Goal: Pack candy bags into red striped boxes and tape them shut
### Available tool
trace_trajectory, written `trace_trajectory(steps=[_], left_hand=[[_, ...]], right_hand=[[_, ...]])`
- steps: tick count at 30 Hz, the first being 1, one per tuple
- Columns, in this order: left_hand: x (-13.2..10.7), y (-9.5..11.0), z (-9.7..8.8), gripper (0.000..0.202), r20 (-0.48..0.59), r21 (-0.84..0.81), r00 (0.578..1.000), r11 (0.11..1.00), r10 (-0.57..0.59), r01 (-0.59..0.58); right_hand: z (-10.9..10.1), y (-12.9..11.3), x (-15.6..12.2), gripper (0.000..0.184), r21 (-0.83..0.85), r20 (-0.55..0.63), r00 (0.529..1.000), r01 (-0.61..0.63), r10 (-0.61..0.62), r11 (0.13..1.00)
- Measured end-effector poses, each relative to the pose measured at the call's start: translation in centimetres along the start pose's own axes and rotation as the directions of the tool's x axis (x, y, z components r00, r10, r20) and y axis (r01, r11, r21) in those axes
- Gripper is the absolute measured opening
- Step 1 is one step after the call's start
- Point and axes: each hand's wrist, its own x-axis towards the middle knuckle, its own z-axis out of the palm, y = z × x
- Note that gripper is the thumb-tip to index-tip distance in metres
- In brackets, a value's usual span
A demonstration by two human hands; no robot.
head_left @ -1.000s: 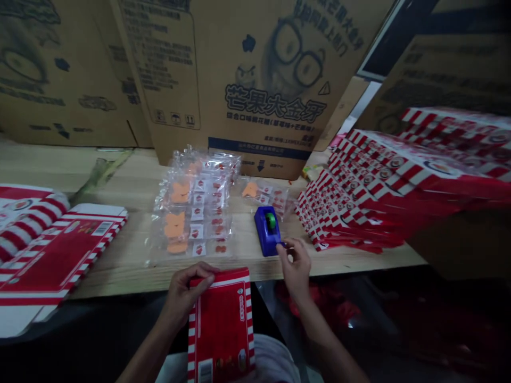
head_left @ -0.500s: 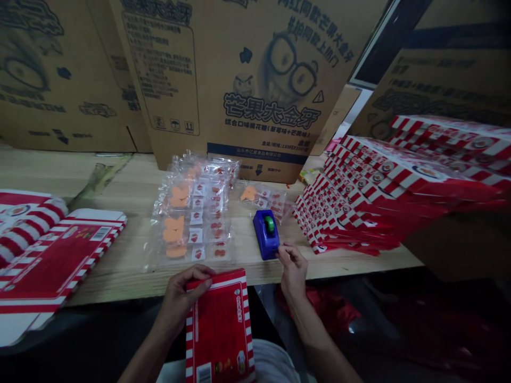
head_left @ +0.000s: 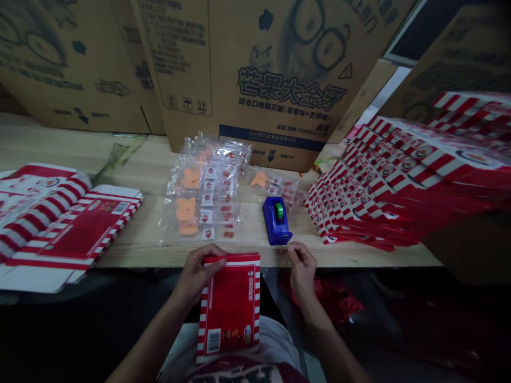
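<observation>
At the left of the worktop (head_left: 154, 170) lay red-and-white striped blanks (head_left: 90, 234), their white flaps jutting past the front edge, with one brown carton (head_left: 59, 69) standing behind them. Next along, clear packets (head_left: 209, 197) with orange pieces in them overlapped in a row running back towards a second brown carton (head_left: 247, 119). In front of these, the person's left hand (head_left: 197, 274) had its fingers clamped on the upper left corner of a red box (head_left: 231, 303), thumb across the face; the box was over the lap, its barcode (head_left: 213, 340) low on the left. To its right, a blue dispenser (head_left: 275, 229) with a green roll (head_left: 279, 210) stood on the worktop. Just beside its front end, the right hand (head_left: 302, 268) had thumb and forefinger together; whether they pinched any tape, I could not tell. Furthest right, striped boxes (head_left: 371, 181) rose in a slanting stack.
</observation>
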Motion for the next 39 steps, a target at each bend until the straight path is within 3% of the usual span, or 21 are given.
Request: trace_trajectory(steps=[2,3,5,8,9,11,13,15,17,19,20,22,24,25,28,30,33,34,36,37,39], left_hand=[[0.1,0.2,0.3,0.016,0.035,0.028,0.999,0.999,0.032,-0.033],[0.1,0.2,0.5,0.016,0.052,0.038,0.998,0.998,0.045,-0.047],[0.2,0.4,0.9,0.016,0.082,0.055,0.995,0.997,0.057,-0.062],[0.4,0.4,1.4,0.015,0.112,0.070,0.993,0.997,0.036,-0.044],[0.4,0.4,1.5,0.015,0.120,0.070,0.992,0.997,0.031,-0.039],[0.5,0.3,1.6,0.015,0.136,0.074,0.990,0.996,0.035,-0.045],[0.4,0.4,1.6,0.014,0.143,0.088,0.989,0.994,0.048,-0.061],[0.3,0.6,1.5,0.014,0.128,0.112,0.990,0.991,0.057,-0.072],[0.0,0.9,1.6,0.015,0.115,0.121,0.992,0.990,0.059,-0.073],[-0.4,1.3,1.7,0.016,0.125,0.132,0.990,0.988,0.068,-0.085],[-0.6,1.4,1.8,0.016,0.137,0.143,0.988,0.985,0.077,-0.096],[-1.0,1.8,1.9,0.016,0.165,0.172,0.981,0.977,0.101,-0.130],[-1.3,2.0,1.9,0.016,0.196,0.183,0.973,0.971,0.119,-0.156],[-1.3,2.1,1.8,0.015,0.206,0.180,0.970,0.970,0.128,-0.166],[-1.6,2.3,1.6,0.012,0.214,0.170,0.964,0.966,0.156,-0.194],[-1.9,2.5,1.8,0.012,0.198,0.153,0.964,0.966,0.177,-0.209],[-2.6,2.7,2.5,0.017,0.154,0.096,0.972,0.976,0.180,-0.196],[-2.7,2.6,2.6,0.020,0.146,0.072,0.974,0.980,0.172,-0.184],[-2.4,2.8,1.8,0.028,0.192,0.035,0.970,0.986,0.152,-0.161],[-2.1,3.1,0.7,0.034,0.204,0.042,0.967,0.985,0.154,-0.166],[-1.6,4.4,-2.8,0.046,0.139,0.148,0.972,0.966,0.191,-0.211]], right_hand=[[0.1,-2.7,0.9,0.023,-0.066,0.273,0.961,0.066,-0.045,0.996],[0.5,-4.3,1.6,0.024,-0.096,0.457,0.888,0.106,-0.051,0.990],[2.1,-7.6,3.3,0.025,-0.122,0.788,0.615,0.208,-0.033,0.970],[5.5,-11.1,5.2,0.026,-0.104,0.983,0.177,0.383,0.037,0.918],[6.7,-11.7,5.4,0.024,-0.091,0.995,0.078,0.454,0.062,0.886],[8.4,-12.1,5.3,0.021,-0.067,0.995,-0.019,0.618,0.100,0.783],[9.4,-11.9,4.9,0.023,-0.079,0.993,-0.002,0.748,0.121,0.659],[9.7,-11.5,4.7,0.026,-0.128,0.989,0.058,0.784,0.134,0.608],[9.5,-11.1,4.8,0.027,-0.190,0.981,0.107,0.717,0.164,0.671],[9.3,-10.5,5.3,0.029,-0.249,0.968,0.123,0.545,0.218,0.801],[9.2,-10.0,5.5,0.031,-0.275,0.961,0.095,0.422,0.259,0.864],[8.9,-8.8,5.5,0.039,-0.324,0.943,-0.030,0.132,0.331,0.937],[8.7,-7.3,5.2,0.045,-0.389,0.916,-0.171,-0.151,0.364,0.909],[8.6,-6.6,4.9,0.048,-0.417,0.905,-0.212,-0.265,0.370,0.869],[8.5,-6.0,4.4,0.053,-0.443,0.896,-0.235,-0.416,0.377,0.794],[8.6,-7.2,4.6,0.048,-0.412,0.906,-0.237,-0.302,0.351,0.860],[8.9,-10.7,4.9,0.033,-0.262,0.932,-0.219,0.144,0.289,0.954],[8.9,-11.9,4.8,0.028,-0.208,0.948,-0.166,0.317,0.270,0.925],[8.6,-13.9,4.5,0.019,-0.117,0.990,0.012,0.626,0.140,0.771],[8.3,-14.7,4.3,0.015,-0.081,0.996,0.040,0.700,0.074,0.709],[7.2,-15.8,4.2,0.011,-0.024,0.999,0.036,0.764,-0.006,0.645]])
